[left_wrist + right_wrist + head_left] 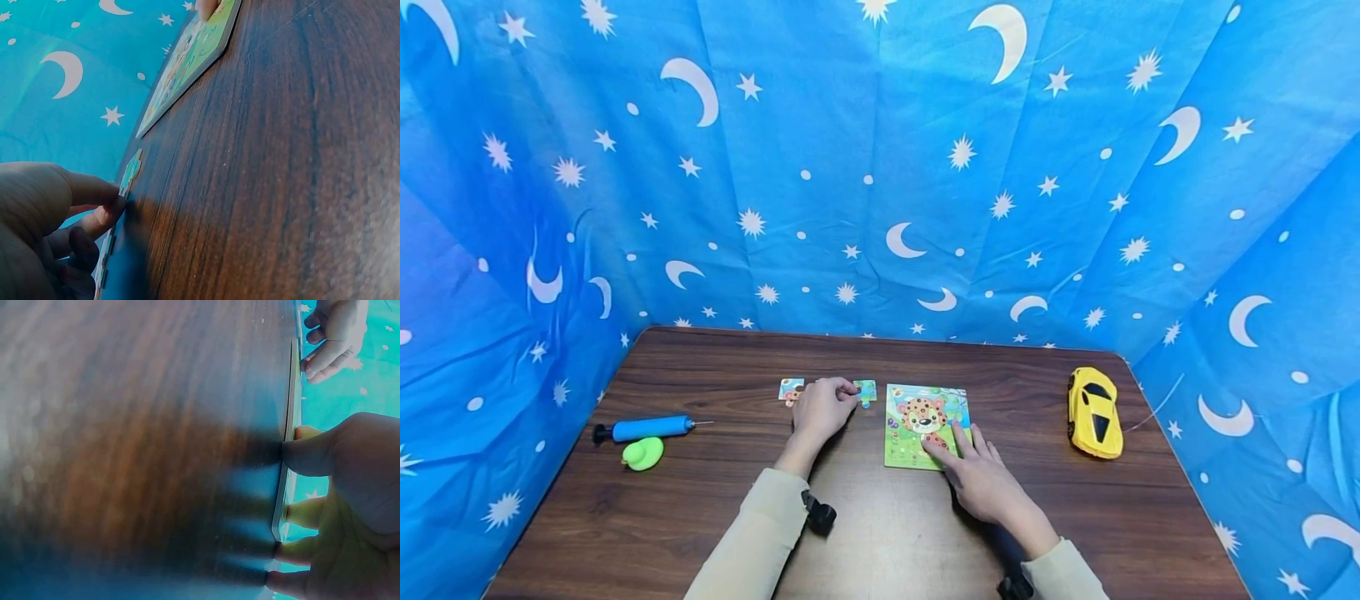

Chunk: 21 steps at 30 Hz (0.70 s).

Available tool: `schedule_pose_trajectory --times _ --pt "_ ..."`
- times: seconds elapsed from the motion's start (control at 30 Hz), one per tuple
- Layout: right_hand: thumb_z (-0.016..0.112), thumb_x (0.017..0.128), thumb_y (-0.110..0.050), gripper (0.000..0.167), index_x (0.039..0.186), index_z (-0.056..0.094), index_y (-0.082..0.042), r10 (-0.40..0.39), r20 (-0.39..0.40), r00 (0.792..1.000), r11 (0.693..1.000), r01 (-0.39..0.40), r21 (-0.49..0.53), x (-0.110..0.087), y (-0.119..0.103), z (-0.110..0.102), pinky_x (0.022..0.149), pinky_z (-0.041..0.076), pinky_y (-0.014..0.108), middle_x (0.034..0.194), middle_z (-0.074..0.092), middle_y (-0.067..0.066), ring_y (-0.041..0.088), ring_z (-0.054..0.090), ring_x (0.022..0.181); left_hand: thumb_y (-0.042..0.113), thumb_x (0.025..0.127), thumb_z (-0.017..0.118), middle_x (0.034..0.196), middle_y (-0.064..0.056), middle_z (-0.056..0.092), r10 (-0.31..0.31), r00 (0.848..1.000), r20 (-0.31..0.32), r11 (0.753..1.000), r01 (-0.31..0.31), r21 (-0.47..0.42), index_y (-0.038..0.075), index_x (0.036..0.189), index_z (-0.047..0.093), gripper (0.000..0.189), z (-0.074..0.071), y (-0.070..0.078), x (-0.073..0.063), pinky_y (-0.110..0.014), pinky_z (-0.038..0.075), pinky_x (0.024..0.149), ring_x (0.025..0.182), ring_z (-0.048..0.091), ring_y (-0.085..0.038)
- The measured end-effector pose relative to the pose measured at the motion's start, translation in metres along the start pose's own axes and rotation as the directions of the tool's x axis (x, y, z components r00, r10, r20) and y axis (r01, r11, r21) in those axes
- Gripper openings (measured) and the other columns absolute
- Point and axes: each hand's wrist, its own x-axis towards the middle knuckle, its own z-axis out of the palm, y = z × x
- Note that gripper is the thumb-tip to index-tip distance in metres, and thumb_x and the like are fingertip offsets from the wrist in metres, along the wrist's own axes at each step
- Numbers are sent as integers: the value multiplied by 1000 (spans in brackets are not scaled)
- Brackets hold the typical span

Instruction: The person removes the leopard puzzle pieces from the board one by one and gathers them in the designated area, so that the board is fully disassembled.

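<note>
While your right hand (985,483) lies on the puzzle board (922,417) with its fingers spread and extended, your left hand (823,408) bends over a row of loose pieces to the board's left. On the right side, your thumb and index finger touch the lower right part of the leopard picture; your other fingers reach past the board's right edge, and nothing is grasped. On the left side, your fingers are bent, and thumb and index finger come close together just beside the right-hand puzzle piece (867,389); the left wrist view places these fingertips at the row, though whether they pinch a piece cannot be made out. Another puzzle piece (789,387) shows beyond your left hand's outer side, partly covered by it. Board and pieces lie flat near the middle of the brown wooden table (865,533), a short gap between them. Further out to your left, note the blue pump (651,428) with the green toy duck (643,454) just beside it; well to your right, the yellow toy car (1094,415)
</note>
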Motion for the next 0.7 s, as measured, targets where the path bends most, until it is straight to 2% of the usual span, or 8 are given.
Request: schedule_pose_trajectory --times 0.27,0.47,0.57,0.7 --pt "52 109 -13 52 157 48 -32 10 11 1000 1000 -10 6 -1 -1 -1 112 26 72 164 25 30 57 19 149 29 93 78 78 16 69 32 999 -3 999 -32 -7 27 98 81 6 0 0 -2 -36 45 58 65 60 -8" --pt "53 108 -13 53 157 47 -32 21 16 1000 1000 -21 17 0 -4 -2 111 25 74 165 24 28 57 18 149 27 91 78 78 17 67 90 996 16 995 -89 -37 24 102 80 12 -1 5 -8 -34 46 60 67 59 -7" --pt "55 108 -16 53 158 46 -32 24 12 1000 1000 -24 3 1 -5 -1 110 25 75 167 23 24 58 18 149 29 92 79 77 20 67 118 992 42 991 -115 -69 24 103 80 13 1 8 -11 -33 47 62 67 59 -5" --pt "62 105 -22 55 157 48 -32 14 -16 1000 1000 -14 -17 3 -7 1 110 26 75 168 24 20 57 19 149 32 94 79 74 20 65 154 982 113 984 -142 -111 25 107 80 15 6 12 -16 -33 46 63 64 57 -4"
